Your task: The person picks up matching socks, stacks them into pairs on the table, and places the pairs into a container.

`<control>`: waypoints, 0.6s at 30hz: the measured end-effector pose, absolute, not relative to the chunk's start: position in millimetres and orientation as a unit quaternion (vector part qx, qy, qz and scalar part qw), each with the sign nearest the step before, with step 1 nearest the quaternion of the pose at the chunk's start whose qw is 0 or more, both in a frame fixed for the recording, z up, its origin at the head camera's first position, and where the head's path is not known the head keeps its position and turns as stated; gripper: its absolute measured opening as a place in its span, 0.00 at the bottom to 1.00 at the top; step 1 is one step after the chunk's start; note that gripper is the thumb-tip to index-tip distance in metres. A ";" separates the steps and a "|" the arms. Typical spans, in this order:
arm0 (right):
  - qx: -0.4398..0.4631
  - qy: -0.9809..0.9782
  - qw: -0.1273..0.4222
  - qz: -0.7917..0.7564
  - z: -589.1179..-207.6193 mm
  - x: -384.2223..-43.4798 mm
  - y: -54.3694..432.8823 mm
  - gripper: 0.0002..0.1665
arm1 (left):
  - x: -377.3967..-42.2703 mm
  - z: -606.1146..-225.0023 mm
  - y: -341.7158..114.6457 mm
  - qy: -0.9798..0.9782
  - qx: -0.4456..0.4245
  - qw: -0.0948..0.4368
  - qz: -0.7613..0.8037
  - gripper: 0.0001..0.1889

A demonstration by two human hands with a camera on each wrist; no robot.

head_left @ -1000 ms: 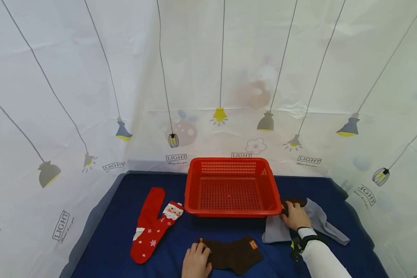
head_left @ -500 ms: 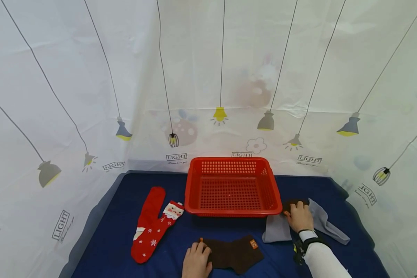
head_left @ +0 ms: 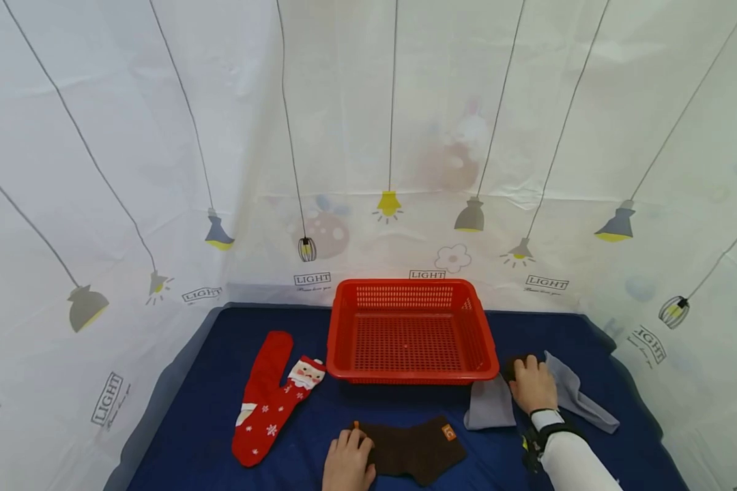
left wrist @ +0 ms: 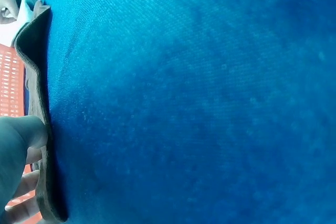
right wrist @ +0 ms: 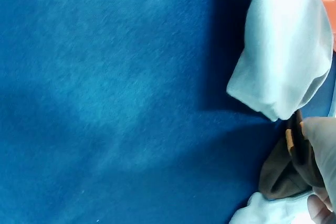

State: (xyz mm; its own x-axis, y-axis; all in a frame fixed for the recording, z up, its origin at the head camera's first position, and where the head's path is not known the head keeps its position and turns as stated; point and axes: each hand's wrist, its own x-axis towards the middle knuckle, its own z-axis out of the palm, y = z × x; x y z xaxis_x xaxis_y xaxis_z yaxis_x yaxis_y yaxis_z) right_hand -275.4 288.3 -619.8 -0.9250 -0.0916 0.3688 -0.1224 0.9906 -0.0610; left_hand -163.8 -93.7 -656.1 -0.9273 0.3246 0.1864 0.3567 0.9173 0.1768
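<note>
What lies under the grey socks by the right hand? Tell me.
A dark brown sock pokes out from under the grey socks, pinched by the right hand. Most of it is covered; blue cloth lies beneath.

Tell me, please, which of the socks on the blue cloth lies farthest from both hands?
The red Santa-patterned sock, left of the red plastic basket; no hand touches it, unlike the brown and grey socks.

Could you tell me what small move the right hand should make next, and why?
Probably draw the second brown sock out from under the grey socks: the right hand already pinches its edge, and its match lies under the left hand.
</note>
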 end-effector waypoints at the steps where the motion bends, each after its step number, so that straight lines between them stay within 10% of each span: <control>1: 0.053 -0.980 0.188 0.040 -621.0 -274.8 289.7 0.22 | -164.0 -656.3 -93.5 -0.976 -0.174 0.078 -0.105 0.13; 18: -0.001 -0.990 0.120 0.076 -617.0 -271.9 291.0 0.36 | -164.5 -660.6 -91.9 -0.978 -0.164 0.065 -0.108 0.13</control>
State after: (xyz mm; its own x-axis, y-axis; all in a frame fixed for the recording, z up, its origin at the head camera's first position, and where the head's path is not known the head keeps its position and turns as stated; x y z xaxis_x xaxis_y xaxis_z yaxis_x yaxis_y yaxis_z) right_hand -271.9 291.0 -617.0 -0.9710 0.0209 0.2383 -0.0155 0.9886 -0.1498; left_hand -164.5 -91.9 -660.6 -0.9380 0.3062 0.1627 0.3343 0.9232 0.1895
